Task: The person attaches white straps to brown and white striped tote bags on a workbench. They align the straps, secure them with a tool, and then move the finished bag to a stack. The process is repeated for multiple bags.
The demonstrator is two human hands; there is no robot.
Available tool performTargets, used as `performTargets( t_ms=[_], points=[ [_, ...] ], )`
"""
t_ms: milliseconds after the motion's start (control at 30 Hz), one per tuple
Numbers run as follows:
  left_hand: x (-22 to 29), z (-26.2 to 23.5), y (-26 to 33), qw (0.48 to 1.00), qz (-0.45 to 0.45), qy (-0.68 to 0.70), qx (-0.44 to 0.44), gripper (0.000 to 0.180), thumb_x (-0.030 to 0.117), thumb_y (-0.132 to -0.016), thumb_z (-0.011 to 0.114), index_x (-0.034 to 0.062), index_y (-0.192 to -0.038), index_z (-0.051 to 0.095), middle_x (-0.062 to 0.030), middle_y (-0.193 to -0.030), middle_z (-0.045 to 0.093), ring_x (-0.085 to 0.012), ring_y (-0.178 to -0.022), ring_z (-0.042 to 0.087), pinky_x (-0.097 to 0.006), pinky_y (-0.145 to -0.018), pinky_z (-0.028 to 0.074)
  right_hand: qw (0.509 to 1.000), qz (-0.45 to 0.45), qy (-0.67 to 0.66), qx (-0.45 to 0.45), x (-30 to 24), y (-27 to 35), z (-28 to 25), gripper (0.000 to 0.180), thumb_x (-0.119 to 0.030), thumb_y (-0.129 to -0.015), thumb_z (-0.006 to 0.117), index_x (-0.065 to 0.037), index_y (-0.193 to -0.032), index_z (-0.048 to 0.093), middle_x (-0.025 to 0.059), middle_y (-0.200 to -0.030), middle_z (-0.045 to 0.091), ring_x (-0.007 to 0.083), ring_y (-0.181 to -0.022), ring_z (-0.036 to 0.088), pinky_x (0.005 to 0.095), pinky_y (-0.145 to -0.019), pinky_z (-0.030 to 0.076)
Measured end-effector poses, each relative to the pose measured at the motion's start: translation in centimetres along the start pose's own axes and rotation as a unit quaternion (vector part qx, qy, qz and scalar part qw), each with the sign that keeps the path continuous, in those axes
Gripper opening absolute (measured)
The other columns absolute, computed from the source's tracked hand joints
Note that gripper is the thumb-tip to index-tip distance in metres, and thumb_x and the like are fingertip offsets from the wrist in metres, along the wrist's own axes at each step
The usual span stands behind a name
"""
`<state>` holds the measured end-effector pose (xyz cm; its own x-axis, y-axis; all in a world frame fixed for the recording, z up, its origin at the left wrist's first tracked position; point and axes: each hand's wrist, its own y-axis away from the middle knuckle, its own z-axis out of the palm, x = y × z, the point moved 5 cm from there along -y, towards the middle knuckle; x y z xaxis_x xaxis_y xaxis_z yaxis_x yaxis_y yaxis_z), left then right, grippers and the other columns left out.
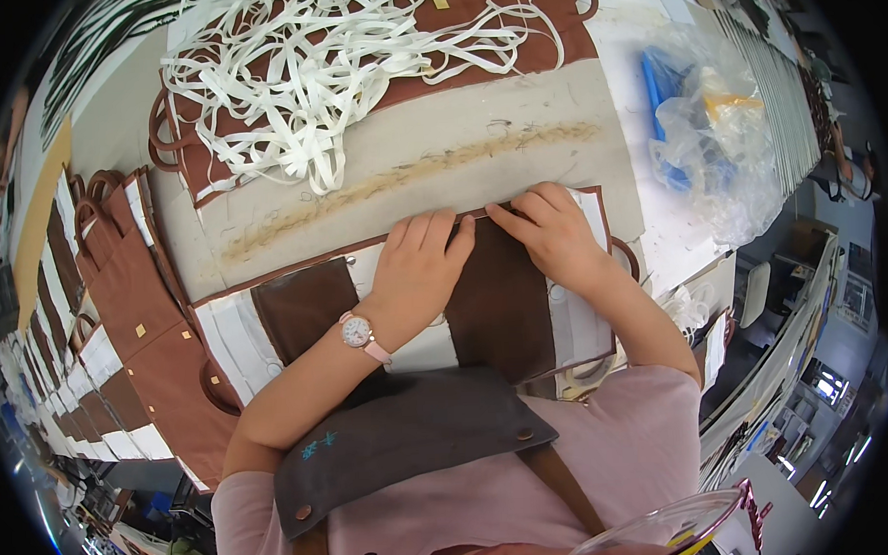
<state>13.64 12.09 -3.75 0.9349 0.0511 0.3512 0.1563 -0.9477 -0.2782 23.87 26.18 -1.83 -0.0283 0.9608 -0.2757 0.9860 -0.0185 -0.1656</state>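
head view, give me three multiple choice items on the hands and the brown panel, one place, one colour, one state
1. Where is the pile of white strips?
A. beyond the hands
B. under the left hand
C. on the person's lap
2. What colour is the watch strap?
A. green
B. pink
C. black
3. How are the hands placed?
A. lifted off the table
B. both pressing on the brown panel
C. holding scissors

A: the strips lie farther up the table. B: the strap is pink. B: left hand and right hand press at the panel's far edge.
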Motion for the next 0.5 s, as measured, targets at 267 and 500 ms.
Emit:
performTargets(
  t_ms=[267,500],
  points=[
    [-0.1,-0.6,-0.2,0.999,-0.025,0.044,-0.007,0.047,0.013,-0.080,0.075,0.0021,-0.124,0.061,-0.0105,-0.115,0.056,-0.0276,-0.105,0.056,-0.040,-0.091,0.046,0.999,-0.008,-0.032,0.035,0.3,-0.2,-0.2,0.030,0.002,-0.075,0.066,-0.007,-0.104,0.069,0.0086,-0.097,0.058,0.0297,-0.096,0.056,0.0416,-0.085,0.046],
    [0.9,0.1,-0.2,1.000,0.002,0.007,-0.026,0.058,0.020,-0.081,0.076,0.0026,-0.132,0.057,-0.0114,-0.117,0.054,-0.0275,-0.107,0.054,-0.040,-0.091,0.045,0.978,0.135,-0.158,0.000,4.1,0.2,-1.1,0.017,-0.002,-0.082,0.071,-0.006,-0.097,0.062,0.0117,-0.098,0.059,0.0343,-0.096,0.055,0.0440,-0.084,0.046]
  ],
)
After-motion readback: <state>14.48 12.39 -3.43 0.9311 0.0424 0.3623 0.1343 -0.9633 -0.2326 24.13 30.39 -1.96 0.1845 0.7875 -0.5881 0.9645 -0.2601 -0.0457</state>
